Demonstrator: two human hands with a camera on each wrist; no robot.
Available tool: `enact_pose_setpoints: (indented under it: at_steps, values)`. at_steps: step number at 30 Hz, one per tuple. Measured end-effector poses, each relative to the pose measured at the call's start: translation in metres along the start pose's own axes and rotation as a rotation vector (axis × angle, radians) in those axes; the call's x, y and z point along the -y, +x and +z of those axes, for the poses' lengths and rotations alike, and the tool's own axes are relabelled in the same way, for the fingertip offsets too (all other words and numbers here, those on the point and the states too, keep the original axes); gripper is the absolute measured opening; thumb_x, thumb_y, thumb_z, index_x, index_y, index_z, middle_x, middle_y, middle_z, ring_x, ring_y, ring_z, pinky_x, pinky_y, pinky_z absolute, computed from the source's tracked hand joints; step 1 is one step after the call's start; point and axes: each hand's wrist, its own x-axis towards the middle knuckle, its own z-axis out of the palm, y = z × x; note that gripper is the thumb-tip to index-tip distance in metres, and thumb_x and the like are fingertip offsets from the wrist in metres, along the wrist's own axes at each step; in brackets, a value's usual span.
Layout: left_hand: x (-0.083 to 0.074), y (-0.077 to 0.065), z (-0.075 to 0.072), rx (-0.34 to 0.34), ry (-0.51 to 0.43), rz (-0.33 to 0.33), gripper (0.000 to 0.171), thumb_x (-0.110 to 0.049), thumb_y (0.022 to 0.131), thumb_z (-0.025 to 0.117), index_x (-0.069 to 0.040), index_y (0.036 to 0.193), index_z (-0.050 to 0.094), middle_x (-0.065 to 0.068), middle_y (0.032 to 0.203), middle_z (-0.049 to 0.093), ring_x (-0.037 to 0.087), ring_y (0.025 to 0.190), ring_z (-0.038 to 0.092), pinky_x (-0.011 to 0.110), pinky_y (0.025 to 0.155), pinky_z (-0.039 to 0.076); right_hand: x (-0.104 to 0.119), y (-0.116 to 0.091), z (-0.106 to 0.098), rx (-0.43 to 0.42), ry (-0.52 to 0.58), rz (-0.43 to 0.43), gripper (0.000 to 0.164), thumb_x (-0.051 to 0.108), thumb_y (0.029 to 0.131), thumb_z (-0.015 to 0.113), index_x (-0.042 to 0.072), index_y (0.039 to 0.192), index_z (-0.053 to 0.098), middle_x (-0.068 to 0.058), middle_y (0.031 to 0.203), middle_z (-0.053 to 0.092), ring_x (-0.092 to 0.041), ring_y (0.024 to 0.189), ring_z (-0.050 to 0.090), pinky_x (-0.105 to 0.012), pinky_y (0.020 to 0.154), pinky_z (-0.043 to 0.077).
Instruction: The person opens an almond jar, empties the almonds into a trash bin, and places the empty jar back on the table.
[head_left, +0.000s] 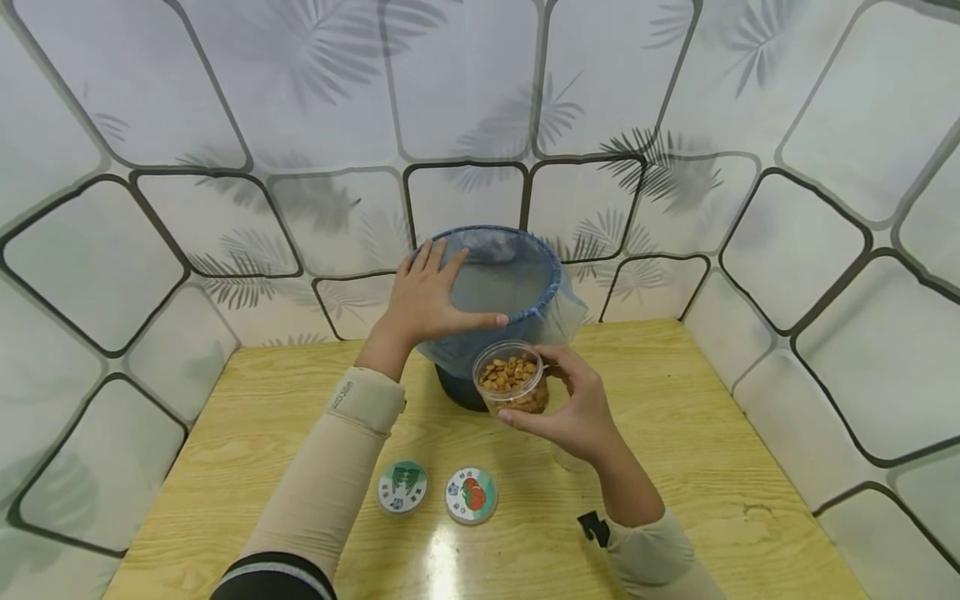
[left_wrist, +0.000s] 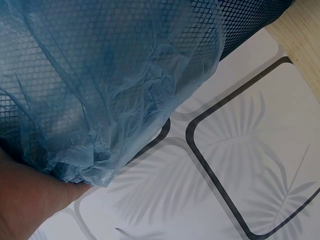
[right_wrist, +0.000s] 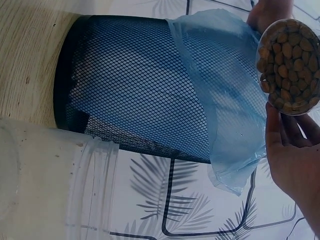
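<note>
My right hand [head_left: 581, 408] grips a clear plastic jar [head_left: 491, 398] of small brown nut-like pieces [head_left: 508, 373], just in front of the wastebasket's near rim. Through the jar's bottom [right_wrist: 292, 67] the pieces show packed together in the right wrist view. My left hand [head_left: 427, 304], fingers spread and straight, lies at the left side of the rim of the mesh wastebasket [right_wrist: 135, 85]. A blue plastic liner bag [head_left: 555, 308] is folded over that rim. In the left wrist view part of the left hand [left_wrist: 35, 200] shows against the crumpled bag [left_wrist: 145, 90].
Two round discs, one with a green leafy vegetable picture [head_left: 402, 487] and one with tomatoes [head_left: 471, 495], lie on the wooden table [head_left: 300, 417]. A second clear jar [right_wrist: 55, 180] stands on the table near the right wrist. Patterned cloth walls [head_left: 337, 225] surround the table.
</note>
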Motion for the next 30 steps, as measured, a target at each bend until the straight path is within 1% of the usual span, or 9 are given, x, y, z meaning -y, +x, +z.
enact_pose_setpoints:
  at_steps: [6, 13, 15, 19, 24, 30]
  values:
    - [0.0001, 0.0006, 0.0005, -0.005, 0.002, 0.001, 0.127, -0.097, 0.074, 0.058, -0.025, 0.172, 0.02, 0.016, 0.179, 0.01, 0.04, 0.167, 0.005, 0.063, 0.133, 0.005, 0.0007, 0.0013, -0.0022, -0.009, 0.007, 0.011, 0.078, 0.006, 0.067, 0.101, 0.005, 0.137, 0.065, -0.012, 0.128, 0.069, -0.022, 0.111, 0.068, -0.029, 0.098, 0.058]
    - [-0.0005, 0.0003, 0.0005, -0.008, 0.0, 0.0, 0.127, -0.096, 0.074, 0.059, -0.023, 0.172, 0.023, 0.017, 0.179, 0.011, 0.04, 0.167, 0.006, 0.064, 0.133, 0.005, -0.0018, 0.003, -0.0043, -0.024, 0.025, -0.008, 0.078, 0.004, 0.067, 0.101, 0.005, 0.136, 0.066, -0.013, 0.125, 0.07, -0.024, 0.108, 0.068, -0.028, 0.095, 0.058]
    - [-0.001, 0.0, 0.0001, -0.005, 0.002, -0.001, 0.128, -0.096, 0.074, 0.059, -0.023, 0.172, 0.023, 0.017, 0.179, 0.01, 0.04, 0.167, 0.005, 0.064, 0.133, 0.005, -0.0017, 0.0035, -0.0052, -0.026, 0.023, -0.002, 0.077, 0.004, 0.067, 0.101, 0.006, 0.136, 0.066, -0.012, 0.125, 0.07, -0.023, 0.108, 0.068, -0.028, 0.095, 0.058]
    - [-0.0018, 0.0, -0.0009, 0.002, 0.011, -0.005, 0.127, -0.095, 0.075, 0.06, -0.024, 0.172, 0.021, 0.017, 0.179, 0.009, 0.04, 0.167, 0.005, 0.063, 0.133, 0.005, -0.0004, 0.0045, -0.0067, -0.022, 0.009, 0.017, 0.077, 0.006, 0.068, 0.101, 0.006, 0.137, 0.066, -0.01, 0.125, 0.071, -0.021, 0.108, 0.068, -0.027, 0.096, 0.058]
    - [-0.0031, -0.0005, -0.0021, 0.013, 0.014, -0.011, 0.126, -0.093, 0.076, 0.061, -0.026, 0.173, 0.018, 0.016, 0.179, 0.008, 0.039, 0.167, 0.004, 0.063, 0.134, 0.004, 0.001, 0.0056, -0.0085, -0.024, -0.017, 0.026, 0.077, 0.007, 0.068, 0.101, 0.005, 0.137, 0.066, -0.01, 0.125, 0.07, -0.021, 0.108, 0.068, -0.03, 0.095, 0.058]
    - [-0.002, 0.0001, -0.0008, 0.01, 0.013, -0.012, 0.126, -0.094, 0.075, 0.062, -0.025, 0.172, 0.02, 0.016, 0.179, 0.009, 0.039, 0.167, 0.004, 0.063, 0.134, 0.004, 0.0025, 0.0081, -0.0103, -0.043, -0.035, 0.036, 0.078, 0.007, 0.067, 0.101, 0.002, 0.136, 0.065, -0.01, 0.125, 0.069, -0.021, 0.109, 0.068, -0.028, 0.095, 0.058]
